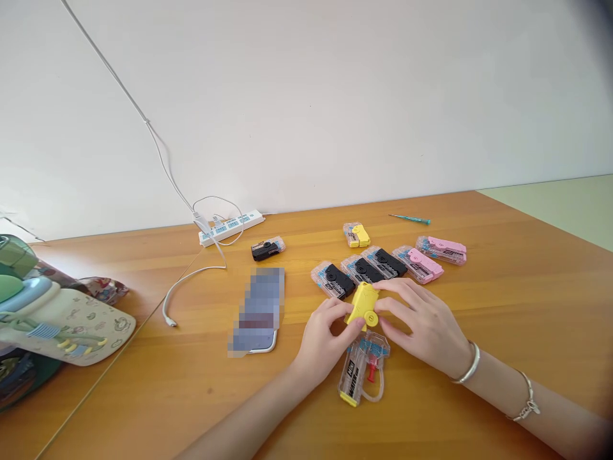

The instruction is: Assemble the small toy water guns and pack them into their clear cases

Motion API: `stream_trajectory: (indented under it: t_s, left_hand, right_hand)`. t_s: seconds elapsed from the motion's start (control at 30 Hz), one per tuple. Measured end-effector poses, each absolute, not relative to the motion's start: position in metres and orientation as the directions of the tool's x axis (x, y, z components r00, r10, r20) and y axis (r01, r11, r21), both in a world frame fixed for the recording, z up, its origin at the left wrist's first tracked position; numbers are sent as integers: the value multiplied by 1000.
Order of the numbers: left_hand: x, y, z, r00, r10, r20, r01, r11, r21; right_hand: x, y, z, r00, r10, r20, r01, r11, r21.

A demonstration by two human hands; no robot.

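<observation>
A toy water gun's yellow plastic part (363, 305), with a round knob on its side, is held between my two hands. My left hand (323, 332) pinches its left edge between thumb and fingers. Fingers of my right hand (416, 319) are closed against its right edge. Just below lies the clear water gun body (352, 377), lettered "MINI WATER GUN", with a red trigger and a yellow base. Whether the yellow part is joined to this body I cannot tell. Beyond my hands are three folded black water guns (339, 281) and two pink ones (424, 265).
A yellow folded water gun (359, 235) and a teal screwdriver (416, 220) lie farther back. Another black water gun (268, 248) rests near the power strip (232, 227). A phone (262, 300) and white cable (179, 278) are left, beside a patterned bag (96, 322).
</observation>
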State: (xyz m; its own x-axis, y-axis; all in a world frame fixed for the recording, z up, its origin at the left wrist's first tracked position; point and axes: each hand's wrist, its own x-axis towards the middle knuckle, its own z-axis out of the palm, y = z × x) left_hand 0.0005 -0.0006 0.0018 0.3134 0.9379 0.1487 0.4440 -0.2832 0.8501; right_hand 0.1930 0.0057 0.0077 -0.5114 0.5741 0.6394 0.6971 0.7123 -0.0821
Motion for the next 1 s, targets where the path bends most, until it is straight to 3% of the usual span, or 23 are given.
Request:
stream_trajectory:
  t_s: [0.2,0.57,0.7,0.9,1.0]
  left_hand:
    - [1,-1,-1,282,948,147,486,-274,830]
    - [3,-5,-2,259,939,226,572,-337,747]
    - [0,-1,-2,241,950,200,529,-301,794]
    - [-2,4,-6,230,953,198,475,-288,832]
    - [-1,4,-7,221,954,204,492,-289,821]
  right_hand:
    - [185,-2,11,-543,620,567,738,674,-30]
    - [160,-8,10,-660,516,546,734,599,321]
    - [158,-2,17,-685,519,511,714,617,331]
    - [161,9,27,-719,532,448,671,699,247]
    - [158,9,24,-716,541,442,683,673,282]
